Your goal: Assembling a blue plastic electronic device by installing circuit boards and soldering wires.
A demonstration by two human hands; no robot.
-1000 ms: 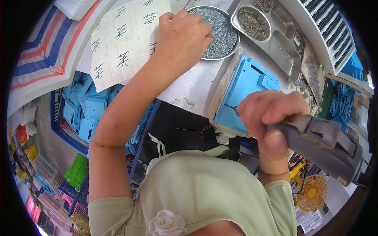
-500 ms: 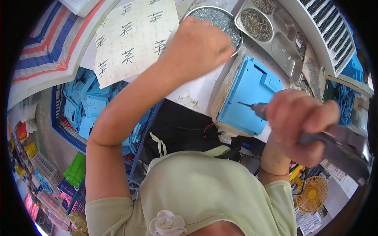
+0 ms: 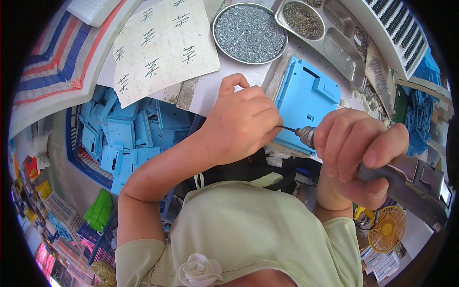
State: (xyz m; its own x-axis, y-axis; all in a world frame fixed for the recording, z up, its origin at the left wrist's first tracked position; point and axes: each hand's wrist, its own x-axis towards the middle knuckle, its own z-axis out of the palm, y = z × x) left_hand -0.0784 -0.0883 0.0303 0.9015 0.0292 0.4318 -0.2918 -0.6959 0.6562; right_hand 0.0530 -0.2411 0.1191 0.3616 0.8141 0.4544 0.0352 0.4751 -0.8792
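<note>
My right hand [image 3: 361,148] is wrapped round a dark cordless screwdriver [image 3: 415,184], its thin bit pointing left. The fingertips of my left hand [image 3: 246,119] are pinched together at the end of that bit. Whatever they hold there is too small or hidden to make out. Just beyond both hands lies a light-blue plastic panel [image 3: 299,100] with slots and a raised block, the tool's chuck overlapping its near edge. Behind my left hand stands a round metal dish [image 3: 216,40] full of small silver screws.
A compartmented steel tray [image 3: 342,57] with small metal parts stands at the far right, near a white ribbed rack [image 3: 399,28]. Paper with handwritten characters [image 3: 167,57] lies at the far left. Below it, a blue basket [image 3: 81,165] holds several blue panels. A yellow fan [image 3: 386,229] sits lower right.
My left hand has come back from the screw dish toward me, to the screwdriver's bit. My right hand holds the screwdriver in nearly the same place, its bit now meeting the left fingertips.
</note>
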